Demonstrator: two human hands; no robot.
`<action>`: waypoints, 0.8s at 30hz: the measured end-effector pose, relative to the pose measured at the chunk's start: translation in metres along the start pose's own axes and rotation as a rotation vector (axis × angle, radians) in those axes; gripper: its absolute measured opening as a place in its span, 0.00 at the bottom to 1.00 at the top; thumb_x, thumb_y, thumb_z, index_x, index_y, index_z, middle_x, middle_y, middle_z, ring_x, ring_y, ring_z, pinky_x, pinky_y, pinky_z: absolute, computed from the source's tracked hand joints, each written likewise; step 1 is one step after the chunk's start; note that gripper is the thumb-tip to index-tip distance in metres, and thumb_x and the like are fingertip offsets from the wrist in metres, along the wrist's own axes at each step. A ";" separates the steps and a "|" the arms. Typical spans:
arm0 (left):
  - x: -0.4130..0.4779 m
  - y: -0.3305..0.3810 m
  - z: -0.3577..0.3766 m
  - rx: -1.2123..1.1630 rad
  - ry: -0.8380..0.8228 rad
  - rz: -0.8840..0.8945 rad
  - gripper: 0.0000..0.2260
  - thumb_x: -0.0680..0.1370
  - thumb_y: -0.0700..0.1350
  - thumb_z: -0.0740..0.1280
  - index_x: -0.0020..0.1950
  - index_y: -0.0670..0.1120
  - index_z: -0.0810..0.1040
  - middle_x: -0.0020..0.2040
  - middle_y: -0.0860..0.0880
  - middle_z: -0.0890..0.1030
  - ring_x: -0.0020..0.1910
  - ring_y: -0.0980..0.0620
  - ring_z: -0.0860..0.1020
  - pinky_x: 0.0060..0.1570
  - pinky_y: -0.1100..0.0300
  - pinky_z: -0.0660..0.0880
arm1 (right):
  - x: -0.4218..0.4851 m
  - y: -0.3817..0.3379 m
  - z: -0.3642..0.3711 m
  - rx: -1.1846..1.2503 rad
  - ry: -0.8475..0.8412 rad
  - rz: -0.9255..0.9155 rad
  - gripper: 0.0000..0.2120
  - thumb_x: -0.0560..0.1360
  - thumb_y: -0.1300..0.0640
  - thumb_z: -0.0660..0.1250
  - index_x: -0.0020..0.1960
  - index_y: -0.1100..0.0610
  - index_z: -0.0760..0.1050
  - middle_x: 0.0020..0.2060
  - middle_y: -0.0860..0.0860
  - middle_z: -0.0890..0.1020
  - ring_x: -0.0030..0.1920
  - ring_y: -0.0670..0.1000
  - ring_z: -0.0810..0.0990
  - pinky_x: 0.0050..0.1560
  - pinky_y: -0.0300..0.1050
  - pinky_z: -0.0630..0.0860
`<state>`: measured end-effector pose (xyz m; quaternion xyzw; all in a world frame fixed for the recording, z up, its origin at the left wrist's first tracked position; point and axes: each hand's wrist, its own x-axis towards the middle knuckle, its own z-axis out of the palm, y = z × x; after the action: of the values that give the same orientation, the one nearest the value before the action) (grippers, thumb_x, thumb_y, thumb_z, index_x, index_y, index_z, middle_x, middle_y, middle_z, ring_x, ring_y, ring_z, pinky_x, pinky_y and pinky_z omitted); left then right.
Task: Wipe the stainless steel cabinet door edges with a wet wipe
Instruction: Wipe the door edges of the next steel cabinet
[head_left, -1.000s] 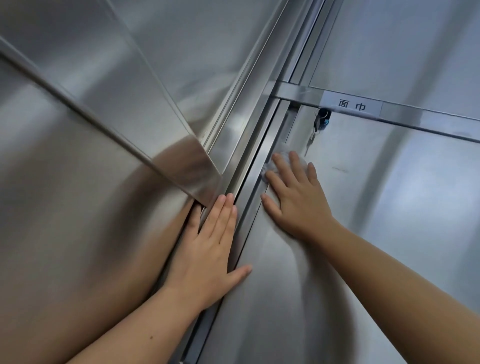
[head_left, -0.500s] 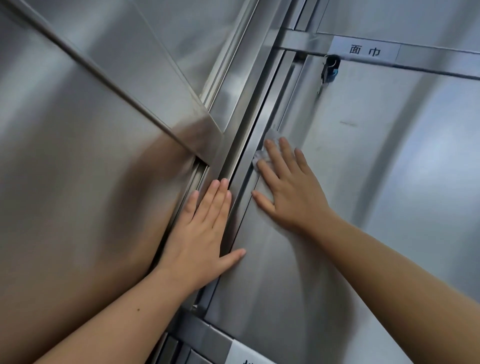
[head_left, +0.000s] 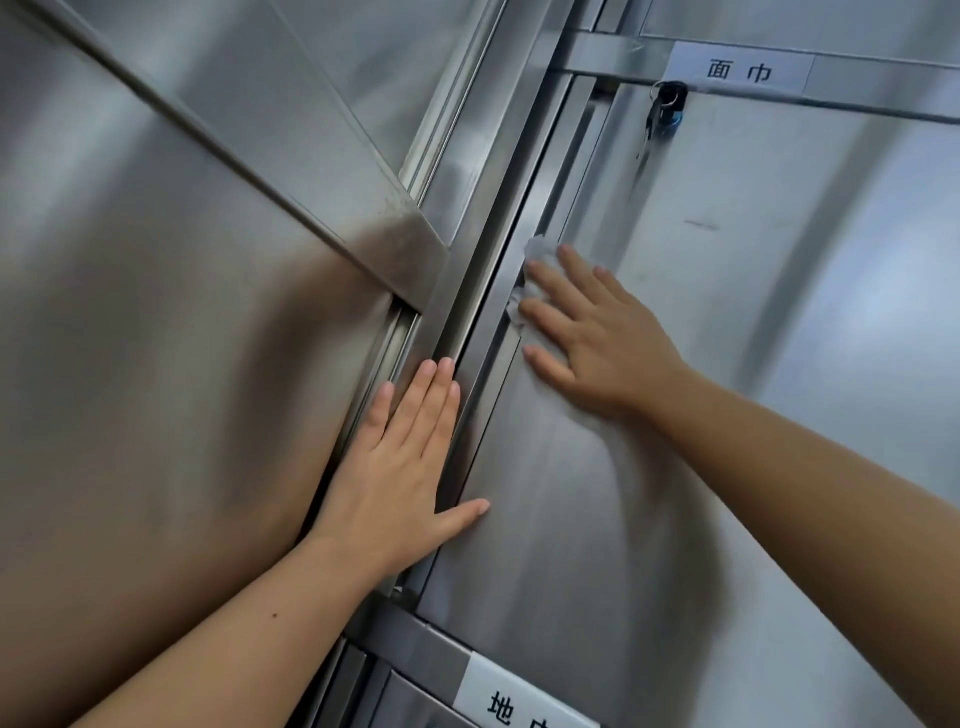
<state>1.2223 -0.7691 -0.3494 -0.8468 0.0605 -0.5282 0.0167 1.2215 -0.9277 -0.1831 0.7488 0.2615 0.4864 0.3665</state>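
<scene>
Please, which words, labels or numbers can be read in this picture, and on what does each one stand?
"面巾": on the upper white label, stuck to the crossbar above the door.
"地" and a second character cut off by the picture's bottom edge: on the lower white label, on the bar below that door.
The keys hanging from the lock show nothing readable.

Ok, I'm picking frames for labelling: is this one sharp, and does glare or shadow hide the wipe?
Head view: fairly sharp; wet wipe peeks out clearly beside the right hand; soft sheen on the cabinet door, dim arm reflection below; wide lens skews the cabinet frame.
</scene>
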 end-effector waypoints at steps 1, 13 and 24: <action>0.000 0.000 0.001 0.007 0.006 0.001 0.40 0.71 0.66 0.46 0.72 0.39 0.60 0.74 0.39 0.59 0.73 0.44 0.58 0.70 0.47 0.46 | 0.002 0.001 0.001 -0.010 -0.003 0.027 0.25 0.78 0.43 0.53 0.71 0.55 0.65 0.75 0.55 0.57 0.75 0.58 0.47 0.72 0.51 0.45; -0.020 0.003 0.010 0.055 0.005 0.005 0.42 0.70 0.68 0.55 0.73 0.38 0.59 0.74 0.40 0.59 0.73 0.45 0.59 0.71 0.49 0.46 | -0.036 -0.047 0.019 -0.022 0.028 -0.198 0.27 0.75 0.43 0.52 0.61 0.60 0.76 0.63 0.61 0.74 0.69 0.64 0.66 0.67 0.58 0.62; -0.036 0.003 0.020 0.030 -0.032 0.012 0.41 0.72 0.67 0.48 0.73 0.38 0.57 0.75 0.40 0.57 0.74 0.44 0.57 0.71 0.48 0.44 | -0.050 -0.070 0.029 0.018 0.042 -0.151 0.27 0.74 0.42 0.54 0.61 0.61 0.75 0.62 0.61 0.75 0.69 0.63 0.65 0.68 0.59 0.61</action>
<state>1.2246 -0.7681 -0.3906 -0.8544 0.0577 -0.5153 0.0335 1.2259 -0.9324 -0.2735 0.7199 0.3293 0.4705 0.3898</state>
